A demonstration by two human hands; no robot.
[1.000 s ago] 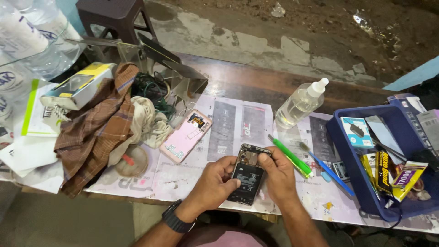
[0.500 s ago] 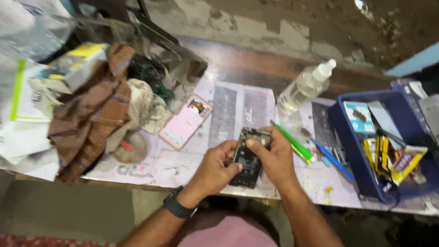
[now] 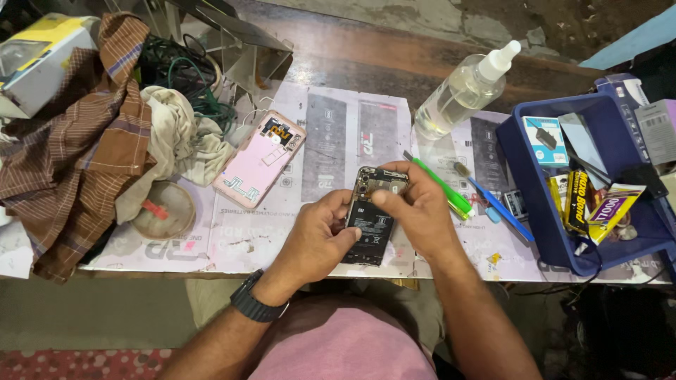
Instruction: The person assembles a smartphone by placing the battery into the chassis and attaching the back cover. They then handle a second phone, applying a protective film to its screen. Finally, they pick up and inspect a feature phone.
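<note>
1. the left hand [image 3: 317, 236] grips the lower left edge of an opened phone [image 3: 373, 218], thumb on its black battery, propping it just above the table [image 3: 366, 60].
2. the right hand [image 3: 415, 211] closes over the phone's right side, thumb pressed near the upper circuit part.
3. step in hand, as i judge it: working on the phone's exposed insides.
4. the next move likely calls for a steady hold and fine fingertip pressure.
5. just right lie a green tool [image 3: 443, 190] and a blue tool [image 3: 501, 210]; left, a pink back cover [image 3: 257, 165]; farther off, a clear spray bottle [image 3: 461, 91] and a blue tray [image 3: 535, 218].
</note>
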